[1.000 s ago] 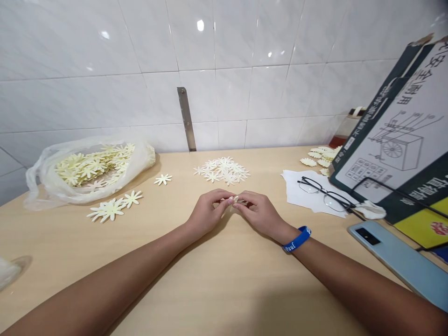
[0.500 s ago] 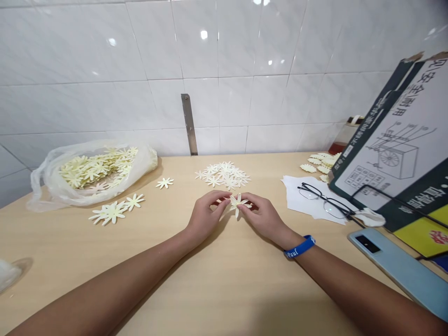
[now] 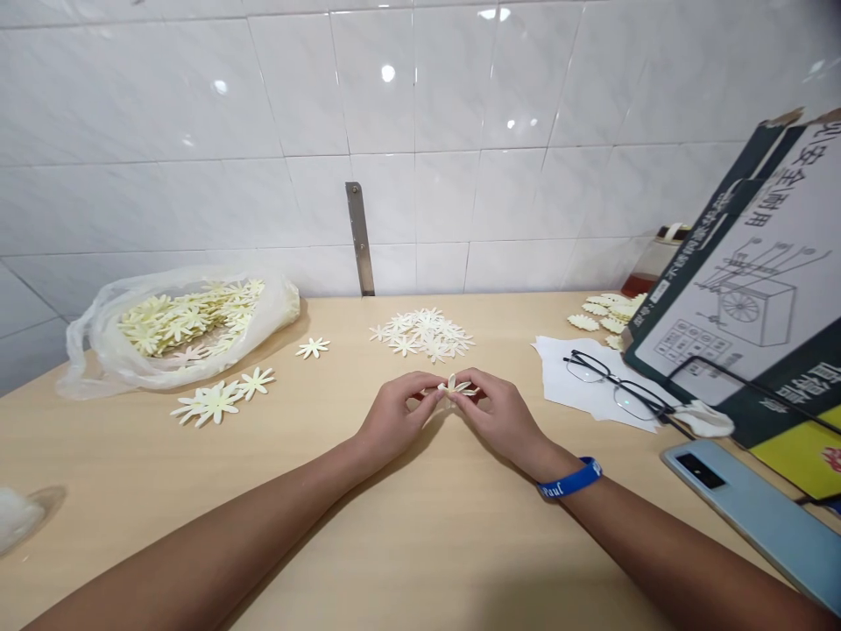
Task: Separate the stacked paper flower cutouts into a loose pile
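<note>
Between my fingertips is a small cream flower cutout point(image 3: 457, 384) with narrow petals, some of them bent upward. My left hand point(image 3: 406, 405) pinches it from the left, thumb and forefinger closed at its edge. From the right, my right hand point(image 3: 500, 405) grips it the same way; a blue wristband circles that wrist. Just beyond my hands lies a pile of pale flower cutouts point(image 3: 427, 335). More cutouts point(image 3: 214, 401) rest on the table at the left, and a single one point(image 3: 313, 348) lies between them and the pile.
A clear plastic bag point(image 3: 98, 337) of flower cutouts stands at the left. On the right are eyeglasses point(image 3: 614, 381) on white paper point(image 3: 558, 377), a light-blue phone point(image 3: 755, 517), scalloped cutouts point(image 3: 608, 308) and a leaning box point(image 3: 742, 280). A metal strip point(image 3: 358, 237) leans against the tiled wall.
The flower cutout has been turned between my fingers, its petals now standing up rather than facing me. Both hands keep hold of it. The whole view has shifted slightly.
</note>
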Action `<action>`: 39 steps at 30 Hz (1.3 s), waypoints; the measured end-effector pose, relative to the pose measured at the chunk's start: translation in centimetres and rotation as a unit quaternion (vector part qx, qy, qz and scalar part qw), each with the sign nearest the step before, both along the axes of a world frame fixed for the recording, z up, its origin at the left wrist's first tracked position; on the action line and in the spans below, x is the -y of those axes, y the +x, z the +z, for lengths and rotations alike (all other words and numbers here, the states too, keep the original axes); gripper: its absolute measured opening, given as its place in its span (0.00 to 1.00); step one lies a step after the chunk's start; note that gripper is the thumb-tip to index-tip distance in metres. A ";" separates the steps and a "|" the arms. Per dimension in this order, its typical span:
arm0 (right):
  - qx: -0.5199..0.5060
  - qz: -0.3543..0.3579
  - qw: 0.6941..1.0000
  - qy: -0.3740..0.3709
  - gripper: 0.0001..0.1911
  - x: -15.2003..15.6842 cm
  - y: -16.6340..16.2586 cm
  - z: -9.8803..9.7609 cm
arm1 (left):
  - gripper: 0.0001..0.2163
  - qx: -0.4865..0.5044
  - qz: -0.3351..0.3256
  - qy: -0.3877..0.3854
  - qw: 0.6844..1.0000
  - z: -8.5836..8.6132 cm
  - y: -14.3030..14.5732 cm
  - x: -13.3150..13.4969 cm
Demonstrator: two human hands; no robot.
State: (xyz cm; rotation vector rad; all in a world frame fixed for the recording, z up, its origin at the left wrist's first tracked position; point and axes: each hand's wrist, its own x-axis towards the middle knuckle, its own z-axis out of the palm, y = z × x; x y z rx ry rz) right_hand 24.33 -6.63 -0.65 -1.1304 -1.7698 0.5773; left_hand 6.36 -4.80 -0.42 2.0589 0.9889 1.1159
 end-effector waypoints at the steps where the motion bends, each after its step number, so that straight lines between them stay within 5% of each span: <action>1: -0.004 -0.011 1.000 -0.008 0.06 -0.1 0.0 -0.1 | 0.08 0.000 0.000 0.004 1.000 0.1 0.1 0.0; 11: -0.014 -0.040 0.996 -0.080 0.07 -0.5 0.5 -0.1 | 0.06 0.009 0.015 -0.002 1.000 0.3 0.2 0.1; 17: 0.005 -0.027 0.999 -0.016 0.05 -0.6 0.5 -0.1 | 0.07 0.015 0.028 0.005 0.999 0.1 0.1 0.0; 22: -0.036 -0.016 0.999 -0.034 0.06 -0.6 0.4 -0.3 | 0.06 0.013 0.012 0.007 1.000 -0.1 0.1 0.0; 26: -0.084 -0.087 0.993 -0.012 0.16 -0.4 0.5 -0.1 | 0.07 0.014 0.011 0.010 1.000 0.1 0.1 0.2; 29: -0.062 -0.129 0.990 -0.005 0.09 0.1 0.4 0.3 | 0.06 0.027 0.057 0.028 0.998 0.3 -0.1 0.3; 33: -0.045 -0.041 0.994 -0.090 0.17 1.0 -0.3 0.2 | 0.06 0.040 0.099 0.059 0.993 0.5 -0.2 0.4; 39: -0.175 0.085 0.961 -0.194 0.18 0.9 -0.8 -0.1 | 0.05 0.012 0.075 0.104 0.992 0.4 -0.1 0.7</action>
